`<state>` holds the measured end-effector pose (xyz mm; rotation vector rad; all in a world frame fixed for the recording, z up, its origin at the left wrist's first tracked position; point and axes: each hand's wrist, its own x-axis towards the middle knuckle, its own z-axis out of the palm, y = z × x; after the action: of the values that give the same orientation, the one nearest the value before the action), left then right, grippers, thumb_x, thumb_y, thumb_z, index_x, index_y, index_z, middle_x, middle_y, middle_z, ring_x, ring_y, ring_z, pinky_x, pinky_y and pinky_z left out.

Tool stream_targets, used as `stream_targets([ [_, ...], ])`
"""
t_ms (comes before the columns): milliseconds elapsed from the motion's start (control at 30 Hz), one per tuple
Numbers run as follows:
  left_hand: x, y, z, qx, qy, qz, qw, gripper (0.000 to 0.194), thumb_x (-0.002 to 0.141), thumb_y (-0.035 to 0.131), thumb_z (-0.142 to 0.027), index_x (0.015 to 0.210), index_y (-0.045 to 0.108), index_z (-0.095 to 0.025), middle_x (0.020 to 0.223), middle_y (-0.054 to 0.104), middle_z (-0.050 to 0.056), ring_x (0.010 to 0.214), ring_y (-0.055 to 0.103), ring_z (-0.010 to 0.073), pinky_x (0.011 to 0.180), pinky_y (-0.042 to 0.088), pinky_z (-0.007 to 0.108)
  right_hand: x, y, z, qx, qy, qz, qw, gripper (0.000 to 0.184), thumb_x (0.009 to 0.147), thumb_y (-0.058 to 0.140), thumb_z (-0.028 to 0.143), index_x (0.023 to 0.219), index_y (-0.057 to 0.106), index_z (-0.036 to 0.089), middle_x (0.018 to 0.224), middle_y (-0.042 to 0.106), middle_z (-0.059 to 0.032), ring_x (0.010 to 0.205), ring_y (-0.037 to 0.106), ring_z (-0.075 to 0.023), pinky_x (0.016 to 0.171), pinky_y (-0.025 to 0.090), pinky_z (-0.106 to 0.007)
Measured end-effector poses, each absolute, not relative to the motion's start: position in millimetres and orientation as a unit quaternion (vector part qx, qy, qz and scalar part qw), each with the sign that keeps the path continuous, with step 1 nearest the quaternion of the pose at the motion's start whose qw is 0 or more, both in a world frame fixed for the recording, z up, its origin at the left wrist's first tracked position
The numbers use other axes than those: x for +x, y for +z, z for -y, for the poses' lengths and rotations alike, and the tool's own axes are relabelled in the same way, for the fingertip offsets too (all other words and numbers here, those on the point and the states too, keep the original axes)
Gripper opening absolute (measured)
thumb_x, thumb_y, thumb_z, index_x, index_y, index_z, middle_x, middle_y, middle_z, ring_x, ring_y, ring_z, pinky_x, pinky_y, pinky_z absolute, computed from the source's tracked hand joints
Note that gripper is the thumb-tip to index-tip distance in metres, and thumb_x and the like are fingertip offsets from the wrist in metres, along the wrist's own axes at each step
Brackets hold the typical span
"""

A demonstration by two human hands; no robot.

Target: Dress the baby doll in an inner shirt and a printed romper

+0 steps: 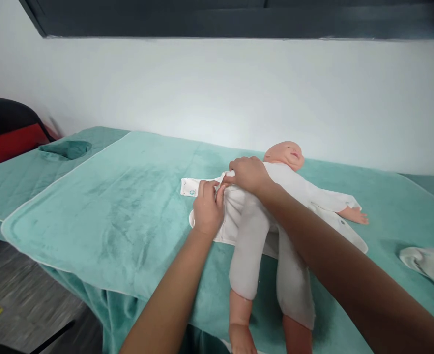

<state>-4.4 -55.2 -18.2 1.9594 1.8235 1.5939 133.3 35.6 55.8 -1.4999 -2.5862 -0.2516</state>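
Observation:
A baby doll point(251, 246) lies on its back, head away from me and bare feet toward me. It wears a white baby shirt point(233, 211), laid open around its body. The doll's arm on the right is through one sleeve, its hand showing past the cuff. On the left, the other sleeve point(191, 187) stretches out flat with a small print at its end. My left hand point(207, 211) is closed on the shirt cloth near this sleeve. Beside it, the bent fingers of my right hand point(249, 174) pinch the cloth at the doll's shoulder; what lies inside the sleeve is hidden.
Under the doll a green blanket point(91, 211) covers the table and hangs over the front edge. A crumpled white cloth point(428, 265) lies at the right. A black and red chair point(12, 132) stands at the left, and a white wall point(146, 83) rises behind.

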Motion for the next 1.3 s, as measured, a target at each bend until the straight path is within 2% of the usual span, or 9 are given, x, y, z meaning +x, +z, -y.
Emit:
stream_targets([
  [100,-4,-19,50,0.591,0.436,-0.678,0.024,0.03,0.095,0.052,-0.041,0.114,0.056,-0.018,0.102,0.064,0.01,0.089,0.063,0.0226,0.07,0.045,0.031,133,56,-35,-0.489,-0.074,0.866,0.077,0.043,0.09,0.047,0.058,0.087,0.066,0.019,0.092,0.072,-0.0117,0.088,0.062,-0.028,0.077,0.036,-0.039],
  [233,-4,-19,47,0.637,0.308,-0.705,0.043,0.024,0.099,0.041,-0.036,0.096,0.059,-0.019,0.088,0.066,0.009,0.08,0.065,0.0239,0.065,0.04,0.031,134,57,-34,-0.471,-0.044,0.878,0.07,0.04,0.087,0.054,0.057,0.086,0.067,0.019,0.091,0.072,-0.0103,0.087,0.063,-0.0272,0.078,0.036,-0.038],
  [433,-5,-22,52,0.717,0.362,-0.596,-0.022,0.033,0.103,0.031,-0.035,0.102,0.06,-0.02,0.089,0.065,0.007,0.089,0.063,0.021,0.075,0.042,0.029,134,61,-29,-0.472,-0.037,0.88,0.033,0.019,0.084,0.06,0.037,0.092,0.063,0.02,0.088,0.072,-0.0089,0.082,0.063,-0.0253,0.075,0.036,-0.035],
  [667,-1,-26,55,0.742,0.391,-0.543,-0.037,0.032,0.103,0.033,-0.034,0.109,0.06,-0.019,0.097,0.068,0.008,0.09,0.065,0.0186,0.076,0.045,0.027,128,55,-25,-0.478,-0.095,0.871,0.065,0.025,0.083,0.057,0.018,0.108,0.058,0.016,0.105,0.066,-0.017,0.093,0.062,-0.0296,0.076,0.038,-0.038],
  [800,-1,-22,56,0.729,0.402,-0.553,-0.014,0.031,0.103,0.033,-0.032,0.116,0.057,-0.019,0.107,0.068,0.009,0.102,0.066,0.0194,0.083,0.048,0.029,138,55,-24,-0.432,-0.003,0.891,0.139,0.034,0.083,0.055,0.018,0.117,0.059,0.019,0.124,0.062,-0.0134,0.11,0.058,-0.0306,0.089,0.043,-0.041],
  [900,-1,-20,55,0.72,0.409,-0.561,-0.001,0.032,0.103,0.033,-0.03,0.121,0.056,-0.018,0.117,0.067,0.012,0.11,0.064,0.0204,0.088,0.05,0.03,164,60,-14,-0.465,0.075,0.833,0.291,0.034,0.087,0.055,0.03,0.121,0.058,0.025,0.13,0.062,-0.0056,0.116,0.057,-0.025,0.098,0.044,-0.034],
  [1000,0,-21,54,0.726,0.4,-0.559,-0.005,0.034,0.103,0.033,-0.028,0.126,0.055,-0.017,0.122,0.067,0.013,0.115,0.063,0.0213,0.094,0.049,0.033,207,62,-2,-0.571,0.053,0.721,0.388,0.037,0.096,0.036,0.039,0.122,0.055,0.021,0.121,0.065,-0.0142,0.11,0.06,-0.0292,0.099,0.044,-0.043],
  [1100,2,-22,53,0.737,0.374,-0.563,-0.012,0.036,0.102,0.034,-0.029,0.129,0.056,-0.016,0.122,0.068,0.013,0.115,0.064,0.0226,0.095,0.05,0.035,254,58,4,-0.737,0.054,0.6,0.306,0.046,0.095,0.033,0.051,0.118,0.061,0.022,0.106,0.069,-0.0184,0.104,0.062,-0.0394,0.088,0.046,-0.053],
  [1300,7,-17,54,0.703,0.408,-0.581,0.039,0.04,0.103,0.033,-0.034,0.128,0.058,-0.017,0.119,0.07,0.012,0.113,0.064,0.0233,0.096,0.049,0.036,296,39,10,-0.793,0.16,0.574,0.13,0.071,0.094,0.02,0.067,0.121,0.065,0.019,0.126,0.064,-0.0228,0.119,0.056,-0.0479,0.094,0.042,-0.063],
])
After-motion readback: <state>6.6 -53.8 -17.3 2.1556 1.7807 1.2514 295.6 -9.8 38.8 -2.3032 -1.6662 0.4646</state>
